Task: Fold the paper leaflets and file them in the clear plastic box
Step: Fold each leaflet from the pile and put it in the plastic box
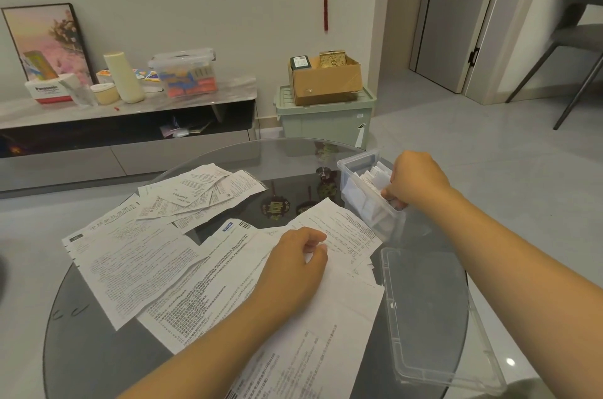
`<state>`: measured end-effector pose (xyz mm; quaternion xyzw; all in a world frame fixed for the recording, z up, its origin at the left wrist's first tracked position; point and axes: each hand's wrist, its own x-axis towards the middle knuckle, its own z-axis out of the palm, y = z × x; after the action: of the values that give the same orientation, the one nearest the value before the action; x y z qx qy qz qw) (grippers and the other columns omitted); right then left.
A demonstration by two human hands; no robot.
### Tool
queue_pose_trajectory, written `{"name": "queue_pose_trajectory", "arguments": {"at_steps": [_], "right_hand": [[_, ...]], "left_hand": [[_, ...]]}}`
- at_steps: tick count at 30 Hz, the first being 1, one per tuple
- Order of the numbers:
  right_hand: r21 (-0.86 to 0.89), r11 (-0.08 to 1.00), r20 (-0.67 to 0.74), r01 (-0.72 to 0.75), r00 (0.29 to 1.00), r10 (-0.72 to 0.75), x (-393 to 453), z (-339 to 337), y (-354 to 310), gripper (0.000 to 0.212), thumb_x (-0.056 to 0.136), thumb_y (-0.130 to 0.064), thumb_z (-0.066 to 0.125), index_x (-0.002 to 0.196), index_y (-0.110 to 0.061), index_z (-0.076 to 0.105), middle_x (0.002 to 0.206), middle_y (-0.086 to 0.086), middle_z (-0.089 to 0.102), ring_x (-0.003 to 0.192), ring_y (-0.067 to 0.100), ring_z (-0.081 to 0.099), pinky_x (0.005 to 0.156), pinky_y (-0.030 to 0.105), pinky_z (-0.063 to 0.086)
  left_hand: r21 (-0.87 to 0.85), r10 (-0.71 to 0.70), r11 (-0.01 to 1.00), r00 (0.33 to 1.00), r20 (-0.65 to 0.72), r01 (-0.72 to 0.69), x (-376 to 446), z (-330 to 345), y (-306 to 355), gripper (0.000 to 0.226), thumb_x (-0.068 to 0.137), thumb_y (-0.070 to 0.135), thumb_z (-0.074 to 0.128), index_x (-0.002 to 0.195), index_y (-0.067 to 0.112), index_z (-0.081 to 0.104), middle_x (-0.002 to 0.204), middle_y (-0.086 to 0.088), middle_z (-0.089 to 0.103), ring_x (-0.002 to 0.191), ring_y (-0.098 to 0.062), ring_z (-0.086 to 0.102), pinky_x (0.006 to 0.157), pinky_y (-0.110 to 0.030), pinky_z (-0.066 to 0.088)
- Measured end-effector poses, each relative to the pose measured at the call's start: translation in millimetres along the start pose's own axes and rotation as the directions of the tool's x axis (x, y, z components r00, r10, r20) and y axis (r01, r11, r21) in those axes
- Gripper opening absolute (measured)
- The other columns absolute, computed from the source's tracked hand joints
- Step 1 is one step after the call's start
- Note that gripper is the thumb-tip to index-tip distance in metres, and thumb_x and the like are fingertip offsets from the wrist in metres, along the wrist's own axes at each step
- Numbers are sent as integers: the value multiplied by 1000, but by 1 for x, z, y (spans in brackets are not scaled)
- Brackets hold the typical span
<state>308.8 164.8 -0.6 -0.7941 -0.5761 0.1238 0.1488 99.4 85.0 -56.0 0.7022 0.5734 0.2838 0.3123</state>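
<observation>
Right hand (416,178) pinches folded leaflets (378,175) inside clear box (375,212).

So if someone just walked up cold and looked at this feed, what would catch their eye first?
Probably the spread of unfolded paper leaflets covering the left and middle of the round glass table, with the left hand resting on them. Next, the right hand reaching into the clear plastic box of folded papers at the table's right edge, its lid lying just in front.
</observation>
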Motion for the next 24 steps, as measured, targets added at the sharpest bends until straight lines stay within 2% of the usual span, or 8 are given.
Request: {"name": "queue_pose_trajectory", "arguments": {"at_steps": [5, 8, 10, 12, 13, 17, 21, 24], "right_hand": [[-21, 999, 78, -45, 996, 46, -5, -7, -3, 33, 76, -19, 76, 60, -11, 47, 72, 8, 62, 80, 27, 68, 75, 31, 55], [12, 1000, 40, -16, 999, 15, -6, -3, -4, 34, 78, -14, 74, 58, -9, 47, 66, 8, 59, 70, 27, 64, 66, 28, 53], [60, 998, 18, 13, 1000, -14, -7, -2, -7, 24, 82, -9, 69, 65, -6, 53, 61, 5, 56, 60, 25, 61, 59, 26, 50], [90, 995, 17, 52, 998, -54, -8, -2, -9, 4, 88, -6, 62, 85, -7, 65, 68, 7, 62, 55, 22, 60, 58, 28, 53], [84, 994, 10, 71, 997, -72, -8, -1, -9, 10, 89, -4, 57, 91, -6, 67, 75, 10, 65, 58, 23, 59, 59, 29, 54], [57, 990, 55, 125, 990, -128, -11, -2, -8, 27, 86, 4, 44, 88, -4, 70, 85, 13, 63, 67, 23, 54, 56, 24, 50], [112, 979, -19, 170, 985, -169, -11, 0, -7, 27, 88, 2, 55, 106, -12, 69, 105, 11, 66, 81, 27, 65, 70, 36, 57], [82, 979, 15, 184, 982, -186, -10, 1, -7, 26, 89, 2, 52, 99, -10, 73, 99, 10, 69, 72, 24, 62, 64, 30, 54]], "left_hand": [[6, 0, 1000, 1000, 6, 0, 0, 0, 1, 20, 97, 29, 47, 115, 28, 56, 118, 10, 56, 103, -3, 53, 88, -15, 37], [12, 6, 1000, 1000, 11, -7, 0, 0, 0, 20, 97, 29, 47, 115, 28, 56, 117, 10, 55, 101, -1, 51, 87, -14, 37], [15, 8, 1000, 1000, 14, -8, -1, -1, 0, 21, 97, 30, 47, 115, 28, 56, 117, 10, 55, 101, -1, 51, 88, -14, 37], [15, 8, 1000, 1000, 16, -8, 0, -1, -1, 21, 97, 30, 47, 115, 28, 57, 117, 10, 55, 102, -2, 52, 88, -14, 37], [14, 6, 1000, 1000, 16, -7, 0, -1, -1, 20, 97, 30, 48, 115, 28, 57, 117, 10, 55, 102, -2, 52, 87, -14, 37], [22, 0, 1000, 1000, 19, 0, 0, -1, -1, 21, 97, 29, 47, 116, 28, 56, 118, 11, 54, 102, -1, 51, 87, -14, 36], [25, 7, 1000, 1000, 23, -7, 0, -2, -1, 21, 97, 28, 47, 116, 27, 56, 118, 10, 54, 100, 0, 50, 87, -13, 35], [29, 10, 1000, 1000, 26, -11, 0, -2, -1, 22, 97, 28, 47, 117, 27, 56, 119, 10, 54, 100, 0, 49, 87, -13, 35]]}}
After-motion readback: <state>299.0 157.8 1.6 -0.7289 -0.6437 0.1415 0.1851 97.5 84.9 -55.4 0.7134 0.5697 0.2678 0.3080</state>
